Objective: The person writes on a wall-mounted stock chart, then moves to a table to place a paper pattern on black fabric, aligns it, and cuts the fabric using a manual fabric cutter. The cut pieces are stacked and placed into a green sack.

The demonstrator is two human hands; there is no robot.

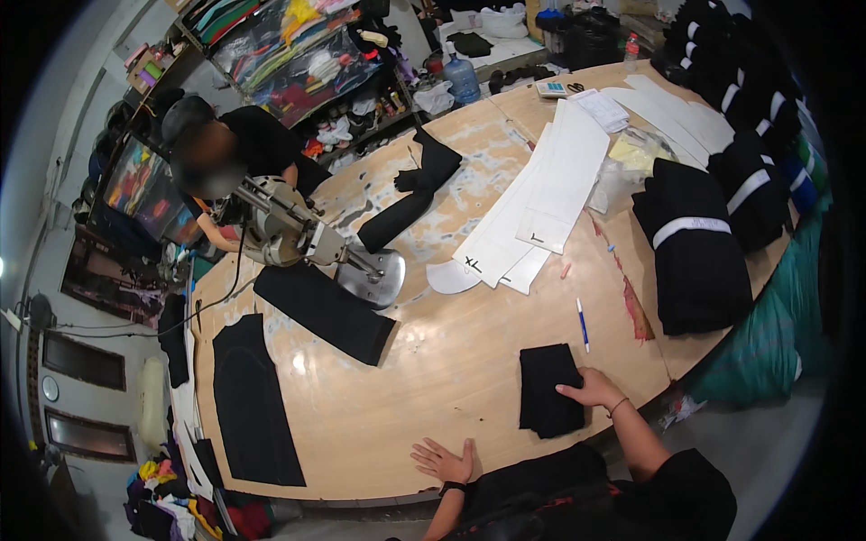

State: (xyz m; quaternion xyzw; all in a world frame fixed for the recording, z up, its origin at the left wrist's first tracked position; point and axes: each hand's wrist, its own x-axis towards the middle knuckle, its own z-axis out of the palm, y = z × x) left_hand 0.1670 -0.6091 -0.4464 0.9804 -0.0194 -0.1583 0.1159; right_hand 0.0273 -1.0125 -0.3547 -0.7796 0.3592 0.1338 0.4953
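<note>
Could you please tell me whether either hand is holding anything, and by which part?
Nothing is gripped: right hand rests on the black fabric piece's right edge; left hand lies flat on the table.

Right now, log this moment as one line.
left hand: flat on wooden table | right hand: resting on small black fabric piece | blue pen: beyond

Cutting machine [298, 236] stands mid-table [451, 379]. Just right of it: white paper patterns [541, 207]. Below it: long black fabric strip [325, 311]. Far right of it: stacked black bundles with white bands [699, 243]. Blue pen [583, 323] between.
</note>
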